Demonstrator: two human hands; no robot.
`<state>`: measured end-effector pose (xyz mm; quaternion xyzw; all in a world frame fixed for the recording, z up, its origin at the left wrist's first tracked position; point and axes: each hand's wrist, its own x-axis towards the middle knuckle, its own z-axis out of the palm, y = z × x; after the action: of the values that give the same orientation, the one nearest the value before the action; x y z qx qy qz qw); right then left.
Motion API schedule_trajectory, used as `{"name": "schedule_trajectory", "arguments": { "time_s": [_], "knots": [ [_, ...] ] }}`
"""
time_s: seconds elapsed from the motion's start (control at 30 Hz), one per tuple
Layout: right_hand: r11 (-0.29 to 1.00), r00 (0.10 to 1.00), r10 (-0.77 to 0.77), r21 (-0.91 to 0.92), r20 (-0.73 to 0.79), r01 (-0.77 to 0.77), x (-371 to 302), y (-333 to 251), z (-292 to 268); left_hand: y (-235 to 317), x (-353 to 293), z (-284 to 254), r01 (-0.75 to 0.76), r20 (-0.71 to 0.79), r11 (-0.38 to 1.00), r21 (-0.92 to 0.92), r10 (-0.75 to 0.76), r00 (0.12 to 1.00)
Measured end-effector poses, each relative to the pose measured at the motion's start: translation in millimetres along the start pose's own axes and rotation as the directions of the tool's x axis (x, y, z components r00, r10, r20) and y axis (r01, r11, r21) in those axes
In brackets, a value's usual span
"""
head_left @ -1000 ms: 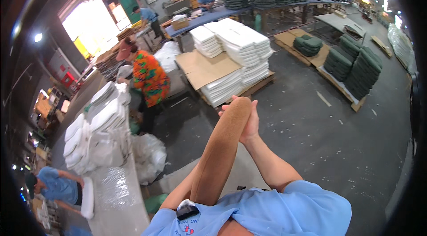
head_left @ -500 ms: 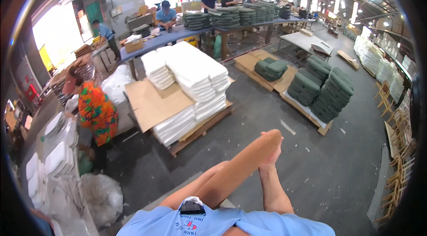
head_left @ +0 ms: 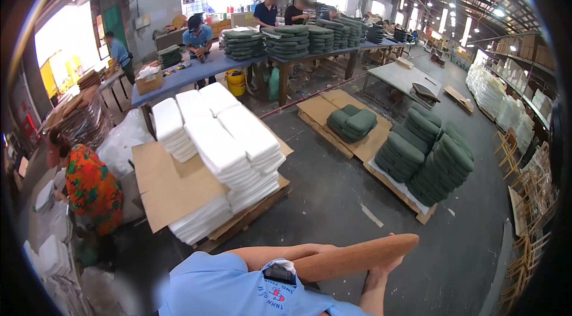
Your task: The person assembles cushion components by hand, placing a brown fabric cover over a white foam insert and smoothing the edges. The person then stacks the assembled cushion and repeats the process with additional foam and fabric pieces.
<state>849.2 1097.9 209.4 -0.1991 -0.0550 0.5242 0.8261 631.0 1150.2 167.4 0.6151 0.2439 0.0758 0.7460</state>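
Note:
A long brown cushion (head_left: 360, 255), slim and seen nearly edge-on, is held across the front of my body, its rounded tip pointing right. My right hand (head_left: 390, 263) grips its right end from the near side and underneath, with the fingers partly covered. Closer to my chest, my left hand (head_left: 323, 249) is closed at the cushion's other end, mostly hidden behind it. The cushion's near end disappears behind a dark device clipped to my blue shirt.
White pads (head_left: 205, 137) are stacked on a pallet ahead to the left. Dark green cushions (head_left: 441, 164) stand piled on boards to the right. People work at a long blue table (head_left: 208, 68); another in orange print (head_left: 92, 188) is at left. Wooden frames (head_left: 530, 220) line the right side.
The brown cushion and both hands have swung right and lower, closer to my body, and the cushion lies flatter. The surroundings have shifted left as my view turned.

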Motion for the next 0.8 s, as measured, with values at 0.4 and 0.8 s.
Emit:
{"name": "schedule_trajectory", "arguments": {
  "time_s": [0.4,0.8],
  "knots": [
    [0.810,0.910,0.375,-0.539,0.175,-0.230,380.9,89.2,164.2,102.4,190.5,-247.9,0.016,-0.298,0.998,0.060,0.003,0.955],
    [0.246,0.785,0.620,-0.945,-0.018,-0.215,573.2,243.8,115.1,116.8,209.8,-566.2,0.255,-0.652,0.959,-0.127,-0.274,0.707]
  ]
}}
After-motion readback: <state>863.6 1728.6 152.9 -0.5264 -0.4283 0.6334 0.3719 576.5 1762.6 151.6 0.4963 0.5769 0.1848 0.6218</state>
